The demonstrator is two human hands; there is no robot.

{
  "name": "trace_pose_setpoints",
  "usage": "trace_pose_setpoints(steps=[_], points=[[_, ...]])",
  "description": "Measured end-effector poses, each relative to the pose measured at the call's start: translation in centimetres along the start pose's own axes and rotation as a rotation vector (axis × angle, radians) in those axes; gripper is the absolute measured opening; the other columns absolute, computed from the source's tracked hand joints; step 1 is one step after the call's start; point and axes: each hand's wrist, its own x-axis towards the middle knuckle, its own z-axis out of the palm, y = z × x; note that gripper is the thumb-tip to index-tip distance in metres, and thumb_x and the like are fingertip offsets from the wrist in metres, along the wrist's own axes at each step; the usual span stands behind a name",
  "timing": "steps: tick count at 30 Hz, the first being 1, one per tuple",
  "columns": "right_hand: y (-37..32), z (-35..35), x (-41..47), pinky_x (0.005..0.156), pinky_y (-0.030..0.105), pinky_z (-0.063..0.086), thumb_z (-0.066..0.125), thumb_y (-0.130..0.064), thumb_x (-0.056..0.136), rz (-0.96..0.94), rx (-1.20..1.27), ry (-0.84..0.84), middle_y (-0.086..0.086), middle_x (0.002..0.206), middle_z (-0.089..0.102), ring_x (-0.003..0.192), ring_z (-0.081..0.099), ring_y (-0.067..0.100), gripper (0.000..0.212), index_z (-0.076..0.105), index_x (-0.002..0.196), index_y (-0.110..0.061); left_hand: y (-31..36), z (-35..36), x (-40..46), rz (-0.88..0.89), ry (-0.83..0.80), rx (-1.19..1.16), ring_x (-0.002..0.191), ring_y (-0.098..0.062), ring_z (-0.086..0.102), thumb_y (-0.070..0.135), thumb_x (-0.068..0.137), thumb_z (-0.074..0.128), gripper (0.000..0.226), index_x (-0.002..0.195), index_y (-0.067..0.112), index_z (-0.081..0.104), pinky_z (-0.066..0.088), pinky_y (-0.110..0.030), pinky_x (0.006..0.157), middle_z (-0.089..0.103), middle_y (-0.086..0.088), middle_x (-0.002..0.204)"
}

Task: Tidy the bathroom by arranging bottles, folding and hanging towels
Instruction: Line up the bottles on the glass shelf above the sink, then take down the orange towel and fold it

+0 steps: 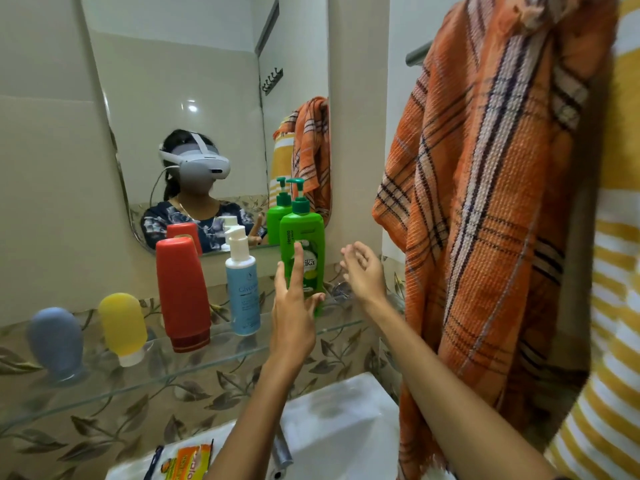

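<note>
A row of bottles stands on the glass shelf (104,379): a grey-blue squeeze bottle (55,342), a yellow squeeze bottle (123,325), a red bottle (181,292), a light blue pump bottle (242,289) and a green pump bottle (304,244) at the right end. My left hand (294,306) is open in front of the green bottle, fingers spread and its thumb touching the base. My right hand (363,271) is open just right of that bottle, holding nothing. An orange plaid towel (485,202) hangs bunched on the rail, with a yellow striped towel (616,306) behind it.
A mirror (190,98) above the shelf reflects a person with a headset. A white basin (346,427) with a metal tap (282,452) lies below. An orange packet (190,464) and a toothbrush rest on the basin's left rim. A rail end (417,53) sticks out above the towels.
</note>
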Motion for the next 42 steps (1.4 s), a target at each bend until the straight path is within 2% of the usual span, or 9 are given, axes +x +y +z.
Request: trace_pose_setpoints(steps=[6,11,18,22,25,29,32,35,42], points=[[-4.3,-1.2,-1.2,0.066,0.029,0.049,0.061,-0.045,0.086,0.195,0.69,0.167,-0.003,0.098,0.054,0.084,0.057,0.014,0.024,0.061,0.095,-0.023,2.3,-0.5,0.5,0.099,-0.06,-0.075,0.136,-0.024,0.031,0.005,0.087,0.059,0.095,0.135,0.049,-0.01,0.034,-0.045,0.106,0.021,-0.013,0.153],[-5.3,-1.2,-2.3,0.054,0.022,0.046,0.06,-0.037,0.09,0.185,0.705,0.309,-0.003,0.083,0.053,0.067,0.055,0.01,0.021,0.054,0.082,-0.019,3.5,-0.6,-0.1,0.129,-0.075,-0.115,0.13,-0.017,0.036,0.003,0.086,0.059,0.093,0.137,0.046,-0.005,0.033,-0.034,0.104,0.028,-0.012,0.148],[-5.8,0.2,-5.6,0.043,0.022,0.041,0.059,-0.022,0.092,-0.014,0.237,0.241,-0.003,0.056,0.051,0.045,0.049,0.011,0.025,0.053,0.068,-0.016,4.6,-0.7,-0.7,0.142,-0.087,-0.183,0.128,-0.011,0.036,-0.011,0.085,0.054,0.094,0.136,0.046,0.0,0.025,-0.01,0.095,0.031,-0.009,0.148],[-6.1,0.3,-8.1,0.052,0.026,0.038,0.058,-0.02,0.093,-0.227,-0.048,0.163,0.002,0.054,0.049,0.048,0.046,0.019,0.035,0.048,0.06,-0.012,5.1,-0.9,-1.1,0.179,-0.028,-0.251,0.12,-0.004,0.035,-0.016,0.078,0.057,0.084,0.144,0.025,0.026,0.018,0.012,0.084,0.04,-0.009,0.142],[-6.5,-0.2,-10.0,0.051,0.022,0.04,0.057,-0.02,0.093,-0.325,-0.181,0.139,-0.003,0.054,0.052,0.045,0.049,0.006,0.036,0.049,0.059,-0.017,5.7,-1.1,-1.8,0.183,0.047,-0.324,0.116,-0.003,0.041,-0.011,0.08,0.059,0.07,0.14,0.017,0.037,0.024,0.01,0.085,0.047,-0.008,0.135],[-7.3,-1.3,-12.0,0.053,0.027,0.046,0.057,-0.021,0.093,-0.382,-0.312,0.125,0.007,0.06,0.061,0.052,0.057,0.017,0.032,0.058,0.064,-0.007,6.7,-1.2,-3.2,0.159,0.069,-0.434,0.1,0.007,0.051,-0.004,0.086,0.057,0.053,0.135,0.013,0.045,0.036,0.006,0.079,0.054,-0.008,0.124],[-8.0,-2.7,-13.5,0.048,0.009,0.035,0.058,-0.022,0.091,-0.469,-0.476,0.17,-0.008,0.054,0.056,0.045,0.052,0.002,0.034,0.053,0.058,-0.02,8.0,-1.3,-3.9,0.171,0.084,-0.465,0.107,0.0,0.053,0.003,0.091,0.052,0.046,0.135,0.016,0.045,0.037,0.002,0.084,0.054,-0.002,0.125],[-8.7,-3.9,-15.1,0.042,0.011,0.032,0.061,-0.022,0.086,-0.502,-0.603,0.163,-0.008,0.045,0.046,0.04,0.047,0.004,0.044,0.04,0.048,-0.022,9.8,-1.7,-4.3,0.185,0.102,-0.427,0.114,-0.001,0.046,0.001,0.092,0.047,0.048,0.136,0.019,0.044,0.031,0.005,0.087,0.048,0.008,0.124],[-15.2,-8.2,-18.7,0.063,0.03,0.053,0.06,-0.026,0.082,-0.434,-0.892,-0.34,0.001,0.064,0.064,0.063,0.062,0.015,0.023,0.061,0.059,-0.02,13.0,-2.6,-7.3,0.25,0.199,-0.365,0.099,-0.013,0.056,-0.004,0.082,0.059,0.029,0.108,0.007,0.064,0.043,-0.009,0.083,0.062,-0.008,0.111]])
